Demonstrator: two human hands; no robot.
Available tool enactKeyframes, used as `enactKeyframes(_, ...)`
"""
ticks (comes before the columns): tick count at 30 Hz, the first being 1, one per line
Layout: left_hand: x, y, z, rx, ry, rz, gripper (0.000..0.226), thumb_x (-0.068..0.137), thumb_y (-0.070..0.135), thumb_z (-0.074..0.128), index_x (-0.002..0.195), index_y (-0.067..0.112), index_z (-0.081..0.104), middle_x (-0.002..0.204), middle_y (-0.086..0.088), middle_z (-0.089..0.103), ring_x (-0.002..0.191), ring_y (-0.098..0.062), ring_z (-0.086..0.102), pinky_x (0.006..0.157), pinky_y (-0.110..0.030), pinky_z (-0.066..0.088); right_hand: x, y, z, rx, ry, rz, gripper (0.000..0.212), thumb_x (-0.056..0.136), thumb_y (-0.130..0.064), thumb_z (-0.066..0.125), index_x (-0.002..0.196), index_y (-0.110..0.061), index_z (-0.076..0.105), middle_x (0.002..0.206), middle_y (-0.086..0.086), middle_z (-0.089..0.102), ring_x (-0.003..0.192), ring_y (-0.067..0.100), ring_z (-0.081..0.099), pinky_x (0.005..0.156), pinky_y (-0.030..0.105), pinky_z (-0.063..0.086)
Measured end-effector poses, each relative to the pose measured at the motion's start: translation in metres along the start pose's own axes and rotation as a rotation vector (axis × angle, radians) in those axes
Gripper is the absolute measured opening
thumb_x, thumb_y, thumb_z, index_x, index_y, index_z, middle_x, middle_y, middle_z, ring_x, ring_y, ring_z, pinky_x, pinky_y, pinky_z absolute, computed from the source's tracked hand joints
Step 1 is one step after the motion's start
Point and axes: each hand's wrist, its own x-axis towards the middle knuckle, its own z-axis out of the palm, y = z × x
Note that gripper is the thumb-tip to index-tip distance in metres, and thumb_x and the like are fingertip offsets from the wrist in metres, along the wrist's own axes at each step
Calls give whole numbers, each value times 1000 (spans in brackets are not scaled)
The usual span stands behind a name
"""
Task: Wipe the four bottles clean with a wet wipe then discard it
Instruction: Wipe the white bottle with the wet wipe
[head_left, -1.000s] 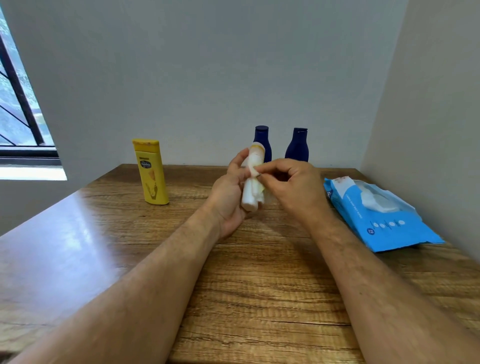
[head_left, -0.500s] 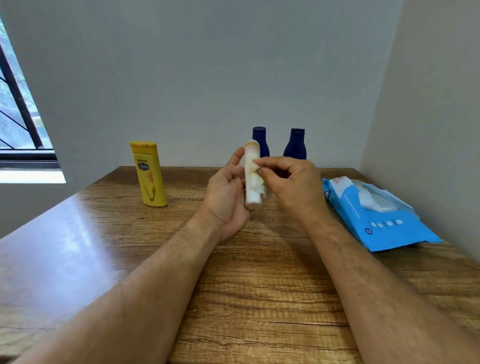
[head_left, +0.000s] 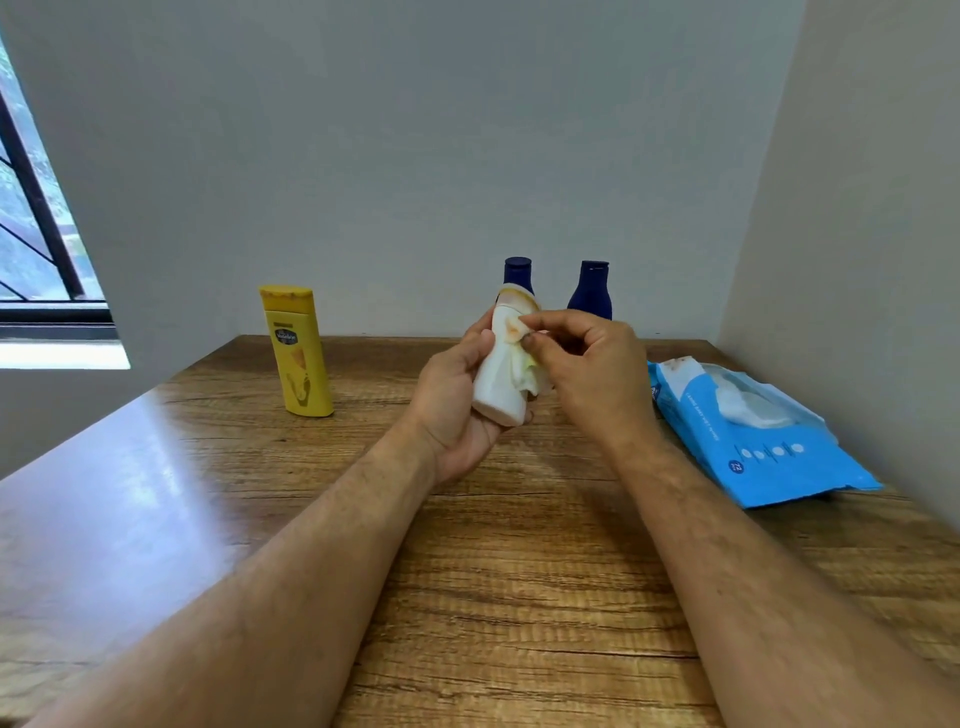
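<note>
The white bottle (head_left: 497, 382) is held above the desk (head_left: 519, 597), between the two hands and in front of the person. Its long axis runs near upright, with the cap end tilted slightly to the right and away, and the base toward the left palm.

The left hand (head_left: 457, 410) grips the white bottle from the left and below, fingers curled round the lower body. The right hand (head_left: 587, 374) pinches the wet wipe (head_left: 522, 371) between thumb and forefinger and presses it against the right side of the bottle near the shoulder, where an orange stain shows. The right hand is therefore the working hand; the left serves as the holder. The next wiping stroke, as judged, runs along the long axis of the bottle.

The yellow bottle (head_left: 300, 353) stands upright on the desk to the left, well apart from the hands. Two blue bottles (head_left: 589, 291) stand at the rear edge, behind the hands; the left one is partly hidden by the white bottle. The blue wipe pack (head_left: 769, 457) lies at the right, near the right forearm.

Compared with half a second ago, the white bottle shows more of its broad face and its base sits lower in the left palm. The right-hand pinch has moved up toward the cap. The other bottles and the pack are unchanged.
</note>
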Motion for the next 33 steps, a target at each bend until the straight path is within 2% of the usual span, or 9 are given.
enactKeyframes(5,-1,8,-3,-20,94,31,42,107,25,37,139,4,54,135,-29,60,125,-41,61,102,-56,51,-5,-4,-3,-111,-250,-33,21,80,-11,80,80,-31,76,81,-13,73,77,-7,65,64,6,48)
enactKeyframes(8,-3,10,-4,40,159,16,45,107,28,36,129,-4,59,127,-29,65,117,-40,65,104,-55,50,-6,-3,-1,-150,-266,-54,18,80,-13,80,80,-31,77,81,-12,74,80,-2,66,65,8,49)
enactKeyframes(11,-5,9,-1,113,179,39,40,108,27,35,122,1,63,112,-22,74,100,-33,72,89,-49,58,-3,-1,0,-118,-109,-42,14,85,-19,77,89,-32,76,88,-12,72,82,-2,65,65,6,48)
enactKeyframes(14,-7,8,4,146,167,54,40,108,38,41,126,7,60,115,-19,74,98,-31,73,81,-46,59,0,-2,-4,-36,-4,-14,14,88,-21,73,101,-26,74,95,-12,71,89,-3,65,68,5,49)
enactKeyframes(20,-3,11,-1,117,250,105,37,103,37,53,121,5,59,110,-20,75,101,-33,74,87,-50,60,-2,-5,-6,-23,-204,15,23,83,-12,78,81,-34,74,88,-8,74,88,5,69,75,18,57)
enactKeyframes(24,1,12,-4,169,304,129,35,105,34,50,134,14,52,118,-18,71,103,-34,73,91,-57,57,-1,-6,-9,-33,-354,74,23,81,-8,78,78,-31,75,85,-9,74,79,-2,68,65,15,54)
enactKeyframes(27,3,9,-4,233,262,153,25,108,30,44,131,23,54,121,-12,70,105,-32,71,87,-58,58,-1,-5,-7,15,-221,81,20,83,-13,77,83,-33,74,88,-7,74,83,5,69,67,18,57)
enactKeyframes(30,3,6,-4,283,225,111,24,108,32,44,128,26,56,119,-11,70,99,-31,71,75,-48,59,3,-3,-6,39,-32,51,16,86,-16,76,92,-31,74,90,-13,72,85,-1,66,69,12,54)
enactKeyframes(33,0,7,-2,307,196,65,31,106,38,47,131,22,56,115,-13,71,82,-22,72,63,-39,58,3,-2,-8,61,-25,36,17,86,-17,76,95,-31,74,92,-15,72,86,-3,66,69,11,53)
